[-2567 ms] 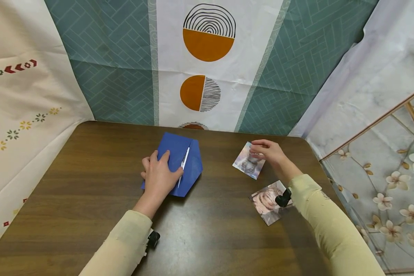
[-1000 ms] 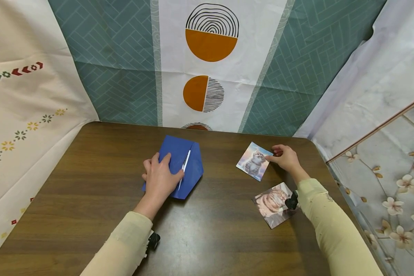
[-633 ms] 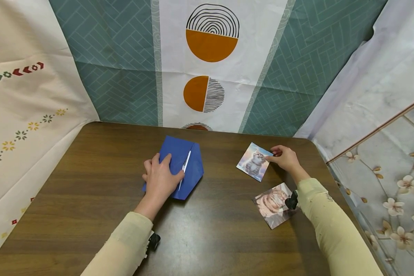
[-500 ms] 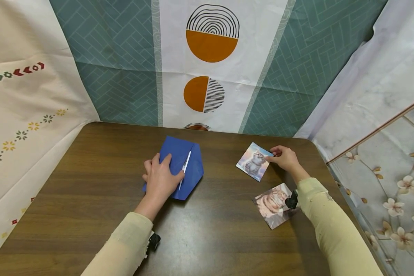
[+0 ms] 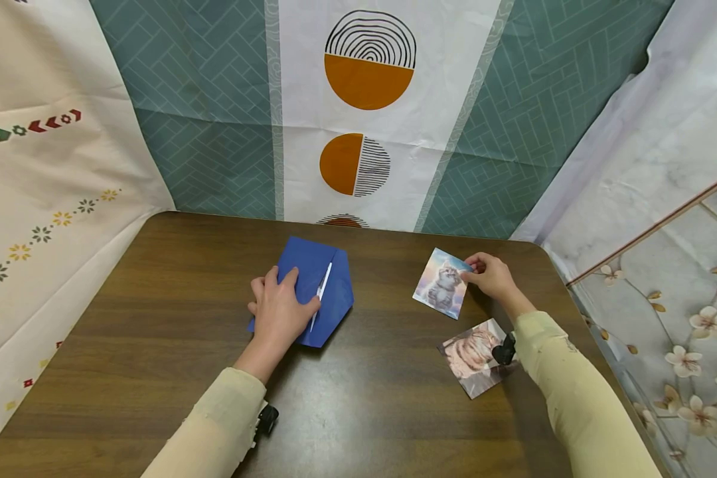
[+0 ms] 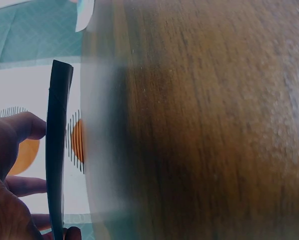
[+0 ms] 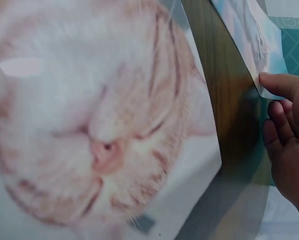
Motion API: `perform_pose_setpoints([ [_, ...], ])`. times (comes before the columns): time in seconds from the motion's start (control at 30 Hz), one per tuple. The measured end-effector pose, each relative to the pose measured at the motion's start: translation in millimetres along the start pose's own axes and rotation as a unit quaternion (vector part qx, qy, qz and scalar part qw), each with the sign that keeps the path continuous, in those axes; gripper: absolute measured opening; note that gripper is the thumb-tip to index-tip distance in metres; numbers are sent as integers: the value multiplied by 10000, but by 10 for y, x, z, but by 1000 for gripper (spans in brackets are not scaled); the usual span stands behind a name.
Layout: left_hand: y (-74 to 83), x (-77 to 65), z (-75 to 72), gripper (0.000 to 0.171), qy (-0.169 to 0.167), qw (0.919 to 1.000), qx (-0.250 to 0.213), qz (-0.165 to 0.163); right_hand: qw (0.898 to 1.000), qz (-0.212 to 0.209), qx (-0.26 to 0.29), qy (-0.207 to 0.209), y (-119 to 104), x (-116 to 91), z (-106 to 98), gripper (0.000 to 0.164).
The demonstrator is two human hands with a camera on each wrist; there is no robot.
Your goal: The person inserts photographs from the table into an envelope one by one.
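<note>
My left hand (image 5: 279, 307) grips a blue paper envelope (image 5: 334, 295) at the left of the table, fingers spread over its top. A narrow white sliver (image 5: 320, 287) shows along the envelope's flap line, by the thumb. In the left wrist view the envelope (image 6: 57, 145) appears edge-on, a little above the tabletop, with a fingertip round its far side. My right hand (image 5: 494, 275) pinches the right corner of a grey kitten picture card (image 5: 439, 285). In the right wrist view, the thumb lies on the card's face (image 7: 249, 35) and the other fingers curl beneath its corner.
A second picture card (image 5: 469, 352), showing a ginger cat, lies in front of the kitten card, partly under the right wrist's camera (image 5: 504, 349). The brown wooden table (image 5: 358, 411) ends at a patterned cloth backdrop (image 5: 215, 133), with fabric hanging on both sides.
My right hand has gone from above the kitten card to its right corner. In the last half second the card has turned slightly, its left side shifting nearer and right. The left hand stays put.
</note>
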State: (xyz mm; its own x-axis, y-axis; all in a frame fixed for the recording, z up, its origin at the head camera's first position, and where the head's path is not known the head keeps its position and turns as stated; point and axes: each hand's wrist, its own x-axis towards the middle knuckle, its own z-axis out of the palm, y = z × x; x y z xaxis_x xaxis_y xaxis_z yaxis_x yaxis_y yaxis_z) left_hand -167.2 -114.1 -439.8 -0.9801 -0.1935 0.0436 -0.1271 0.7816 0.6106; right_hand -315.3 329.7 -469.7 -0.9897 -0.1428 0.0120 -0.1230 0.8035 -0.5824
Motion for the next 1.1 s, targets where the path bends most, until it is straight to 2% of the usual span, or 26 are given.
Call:
perform_pose_setpoints([
  [0.27,-2,10,11,75,-4,10000,34,-15,9988,-19,314,388,-76,33,76,20],
  [0.37,0,12,6,75,15,10000,35,-17,9964,74,687,492,-136,49,75,23],
  [0.47,3,14,2,74,20,10000,36,-5,9889,264,1359,535,-196,71,70,27],
  [0.6,5,16,-1,74,6,10000,41,7,9668,415,2463,534,-284,98,57,29],
  [0.77,2,13,-14,74,27,10000,3,26,9283,427,3669,431,-427,104,0,14],
  [0.93,-1,11,-26,74,54,10000,-15,59,8889,365,4561,238,-604,84,-69,14],
  [0.97,-1,10,-29,74,58,10000,-17,62,8833,343,4671,215,-639,80,-82,14],
  [1.1,-5,9,-41,74,58,10000,-24,69,8720,246,4888,118,-774,60,-125,13],
])
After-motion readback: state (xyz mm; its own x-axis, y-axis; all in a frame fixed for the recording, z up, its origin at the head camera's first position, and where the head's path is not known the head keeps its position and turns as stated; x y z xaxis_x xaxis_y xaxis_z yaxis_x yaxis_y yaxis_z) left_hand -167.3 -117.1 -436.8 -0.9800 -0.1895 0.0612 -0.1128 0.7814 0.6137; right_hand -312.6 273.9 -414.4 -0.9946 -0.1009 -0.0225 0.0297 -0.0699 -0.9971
